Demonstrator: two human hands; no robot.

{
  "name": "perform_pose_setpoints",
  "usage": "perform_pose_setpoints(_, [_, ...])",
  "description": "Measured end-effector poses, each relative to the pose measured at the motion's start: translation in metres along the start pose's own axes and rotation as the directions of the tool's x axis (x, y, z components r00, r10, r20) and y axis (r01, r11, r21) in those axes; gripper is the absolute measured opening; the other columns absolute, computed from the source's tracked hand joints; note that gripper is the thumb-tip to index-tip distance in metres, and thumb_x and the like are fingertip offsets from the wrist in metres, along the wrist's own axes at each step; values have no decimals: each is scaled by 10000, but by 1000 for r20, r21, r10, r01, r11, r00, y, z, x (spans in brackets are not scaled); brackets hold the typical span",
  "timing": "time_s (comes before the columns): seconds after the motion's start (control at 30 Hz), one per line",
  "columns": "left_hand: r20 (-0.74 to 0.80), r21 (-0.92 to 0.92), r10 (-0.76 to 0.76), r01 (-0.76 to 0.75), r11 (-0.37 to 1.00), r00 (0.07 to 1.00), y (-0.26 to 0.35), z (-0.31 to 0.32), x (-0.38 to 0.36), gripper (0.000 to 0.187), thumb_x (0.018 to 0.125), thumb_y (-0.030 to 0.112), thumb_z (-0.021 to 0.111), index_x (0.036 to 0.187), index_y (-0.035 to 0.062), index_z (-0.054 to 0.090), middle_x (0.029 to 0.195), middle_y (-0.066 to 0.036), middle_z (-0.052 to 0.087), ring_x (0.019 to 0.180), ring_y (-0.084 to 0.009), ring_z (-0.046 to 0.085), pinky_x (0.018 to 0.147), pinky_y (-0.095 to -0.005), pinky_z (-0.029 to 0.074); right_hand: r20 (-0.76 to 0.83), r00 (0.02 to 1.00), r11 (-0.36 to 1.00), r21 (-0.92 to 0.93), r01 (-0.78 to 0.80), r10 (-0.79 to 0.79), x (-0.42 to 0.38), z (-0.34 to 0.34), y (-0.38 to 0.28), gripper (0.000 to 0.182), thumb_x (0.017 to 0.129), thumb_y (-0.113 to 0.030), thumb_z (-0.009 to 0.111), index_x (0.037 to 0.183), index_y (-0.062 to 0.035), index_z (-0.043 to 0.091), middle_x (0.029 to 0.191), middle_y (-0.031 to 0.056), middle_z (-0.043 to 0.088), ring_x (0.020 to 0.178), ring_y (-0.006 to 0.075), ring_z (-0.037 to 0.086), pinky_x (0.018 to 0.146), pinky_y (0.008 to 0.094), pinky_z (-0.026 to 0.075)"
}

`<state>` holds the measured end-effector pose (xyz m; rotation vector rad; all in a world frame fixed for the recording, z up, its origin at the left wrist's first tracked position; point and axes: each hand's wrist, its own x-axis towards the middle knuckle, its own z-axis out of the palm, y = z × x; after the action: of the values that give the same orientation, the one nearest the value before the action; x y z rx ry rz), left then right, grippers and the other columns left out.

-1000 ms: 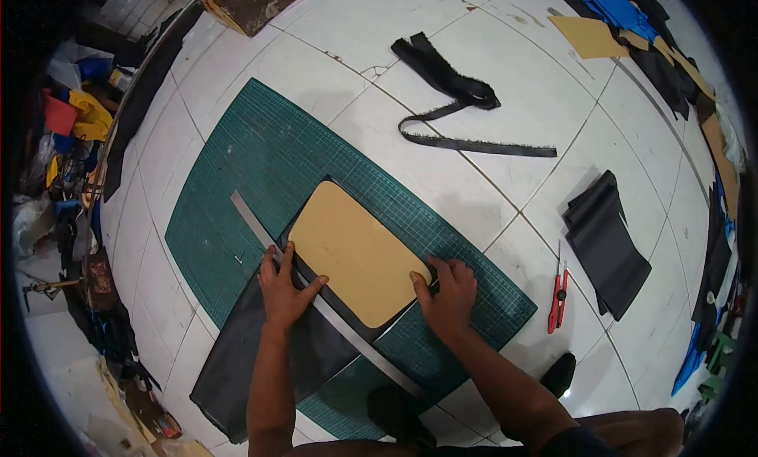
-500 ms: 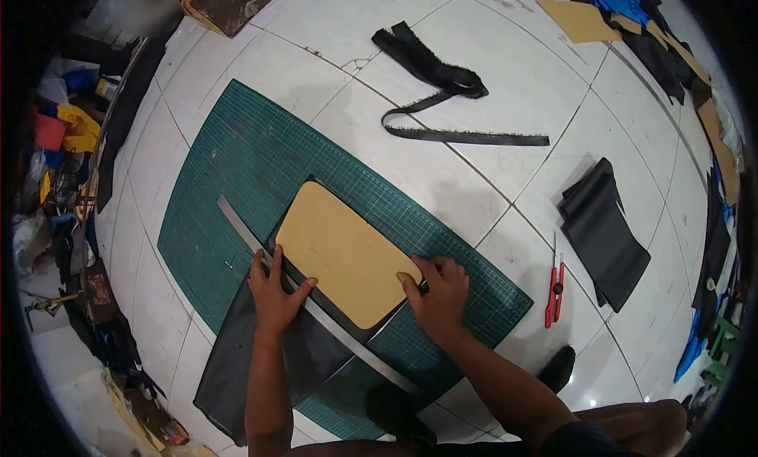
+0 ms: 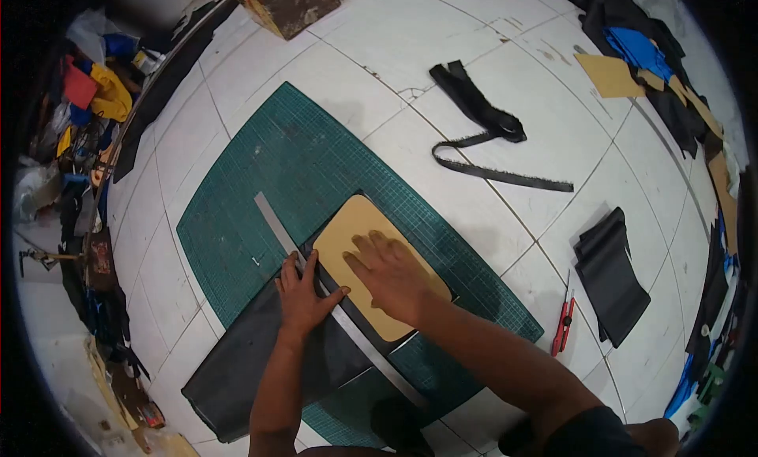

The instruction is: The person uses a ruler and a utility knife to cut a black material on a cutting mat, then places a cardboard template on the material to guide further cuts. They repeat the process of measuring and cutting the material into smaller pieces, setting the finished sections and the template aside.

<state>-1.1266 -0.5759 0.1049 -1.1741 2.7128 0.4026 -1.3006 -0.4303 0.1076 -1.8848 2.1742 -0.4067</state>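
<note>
A tan board with rounded corners (image 3: 339,240) lies on black material (image 3: 260,354) on the green cutting mat (image 3: 237,180). My right hand (image 3: 387,271) rests on the board's face, fingers spread. Alongside the board's left edge runs a metal ruler (image 3: 367,350), flat on the black material. My left hand (image 3: 304,295) has its fingers apart, with fingertips on the ruler and the thumb reaching to the board's near edge.
Right of the mat, a red cutter (image 3: 564,327) lies by folded black material (image 3: 612,279). A frayed black strip (image 3: 482,109) is on the tiles beyond. Scraps (image 3: 608,76) lie upper right; a brown block (image 3: 290,7) stands at the top.
My right hand has moved from the board's right corner onto its middle. My left hand stays at the ruler and the board's edge. The whole view has shifted and turned.
</note>
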Motion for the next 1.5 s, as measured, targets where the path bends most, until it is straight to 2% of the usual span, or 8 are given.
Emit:
perform_pose_setpoints(0.2, [-49,-67,8,-12,998,999,-10,9,-2,1044,686,658,801,1535,197,406,1565,-258,294,1479,-449,242,1134,-701,217,509,860,985,-166,43,48,42,-3,-12,1152,669,-383,907,1597,-176,257,1653,145,212,1527,375,202,1192,548,282])
perform_pose_setpoints(0.23, [-47,-58,10,-13,998,999,-9,8,-1,1028,699,655,792,1537,205,403,1569,-253,290,1478,-448,245,1137,-704,211,454,890,990,-140,23,44,38,-1,-13,1171,641,-346,933,1590,-179,268,1652,157,203,1532,397,178,1185,567,293])
perform_pose_setpoints(0.47, [-32,-85,38,-40,996,999,-16,4,-6,1048,701,690,768,1554,223,373,1599,-256,256,1507,-452,197,1147,-711,187,478,877,994,-110,15,40,43,-1,-14,1153,617,-278,953,1569,-177,311,1647,162,194,1525,413,185,1181,571,321])
perform_pose_setpoints(0.5, [-82,-143,90,-101,984,992,-23,5,-12,1106,683,695,778,1557,162,359,1617,-262,225,1516,-452,177,1157,-706,165,488,872,994,-105,10,43,43,-3,-14,1161,617,-268,958,1573,-166,307,1658,147,185,1531,396,176,1184,573,310])
perform_pose_setpoints(0.63, [67,-154,131,-120,981,989,-46,-5,-36,1261,613,711,807,1559,41,312,1629,-271,204,1538,-428,131,1189,-679,88,537,841,989,-148,11,71,47,-4,-16,1187,621,-314,955,1588,-193,277,1683,126,133,1545,379,146,1194,561,302])
perform_pose_setpoints(0.77, [18,-139,185,-180,974,983,-57,13,-36,1306,579,749,797,1572,62,300,1648,-203,215,1549,-387,120,1192,-686,58,534,842,986,-166,10,82,47,-11,-21,1210,608,-322,963,1589,-196,266,1675,126,157,1536,376,184,1201,551,309])
perform_pose_setpoints(1.0, [35,-10,183,-183,983,982,-46,2,-21,1298,579,771,775,1559,53,318,1647,-180,226,1542,-371,156,1184,-699,106,549,831,986,-167,8,86,48,-9,-20,1233,601,-319,968,1594,-221,244,1675,121,151,1538,373,171,1215,549,295])
perform_pose_setpoints(1.5, [168,-20,115,-113,993,979,-33,-15,-5,1313,572,684,845,1570,59,264,1656,-150,209,1538,-371,174,1162,-706,208,522,850,989,-145,-1,78,45,-2,-18,1234,577,-286,974,1588,-219,269,1667,134,170,1534,384,175,1214,569,294])
